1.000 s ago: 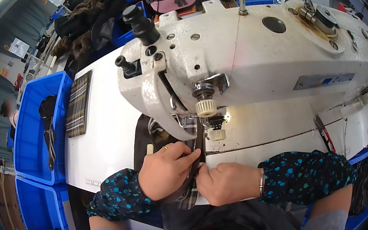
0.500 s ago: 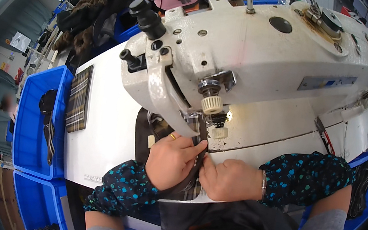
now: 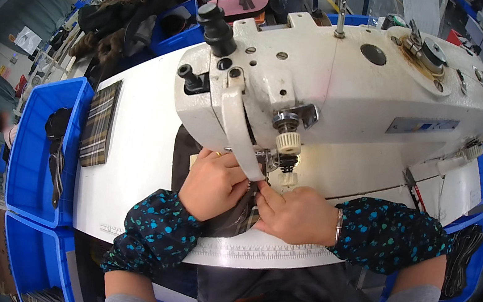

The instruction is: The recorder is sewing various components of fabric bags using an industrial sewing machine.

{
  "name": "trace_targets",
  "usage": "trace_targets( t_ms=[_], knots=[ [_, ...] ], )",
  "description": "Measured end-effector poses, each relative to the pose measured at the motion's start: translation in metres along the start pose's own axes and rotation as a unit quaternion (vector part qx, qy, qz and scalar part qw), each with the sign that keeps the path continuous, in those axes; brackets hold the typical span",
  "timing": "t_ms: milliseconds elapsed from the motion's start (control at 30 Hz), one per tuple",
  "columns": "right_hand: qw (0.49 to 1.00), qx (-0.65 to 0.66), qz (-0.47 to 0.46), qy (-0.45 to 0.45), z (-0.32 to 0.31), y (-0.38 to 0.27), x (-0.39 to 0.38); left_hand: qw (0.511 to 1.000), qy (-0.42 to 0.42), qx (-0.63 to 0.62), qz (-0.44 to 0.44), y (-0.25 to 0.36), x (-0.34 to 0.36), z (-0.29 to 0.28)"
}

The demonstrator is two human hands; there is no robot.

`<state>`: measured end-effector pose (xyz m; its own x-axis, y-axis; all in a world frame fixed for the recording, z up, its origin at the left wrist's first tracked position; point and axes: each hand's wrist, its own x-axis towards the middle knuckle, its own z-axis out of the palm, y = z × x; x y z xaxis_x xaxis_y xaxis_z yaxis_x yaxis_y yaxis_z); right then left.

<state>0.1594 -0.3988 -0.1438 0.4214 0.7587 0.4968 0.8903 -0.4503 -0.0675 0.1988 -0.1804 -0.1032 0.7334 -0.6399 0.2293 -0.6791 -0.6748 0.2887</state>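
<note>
Zip laid lengthwise toward the foot, flanked by both hands

The dark cloth [image 3: 183, 158] is spread on the tabletop [image 3: 128, 196], its far part under the head of the sewing machine [image 3: 351, 86]. The zip [image 3: 248, 201] is lined up roughly along the away-from-body direction, toward the metal foot [image 3: 262, 156]. It is flanked closely by the left hand [image 3: 211, 187], laid over the cloth, and by the right hand [image 3: 300, 216], set at the right edge. Whether cloth is pinched or merely pressed by either hand's fingers cannot be made out.
</note>
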Motion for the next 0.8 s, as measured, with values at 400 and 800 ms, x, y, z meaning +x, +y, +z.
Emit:
trace_targets(
  t_ms=[400,800],
  knots=[
    [0.985,0.115,0.127,-0.016,0.0,0.012,0.009,0.992,-0.105,-0.04,0.057,-0.01,-0.014,-0.029],
    [0.994,0.062,-0.089,0.01,0.004,0.004,0.0,0.991,0.071,0.107,0.023,-0.015,-0.019,-0.03]
  ],
)
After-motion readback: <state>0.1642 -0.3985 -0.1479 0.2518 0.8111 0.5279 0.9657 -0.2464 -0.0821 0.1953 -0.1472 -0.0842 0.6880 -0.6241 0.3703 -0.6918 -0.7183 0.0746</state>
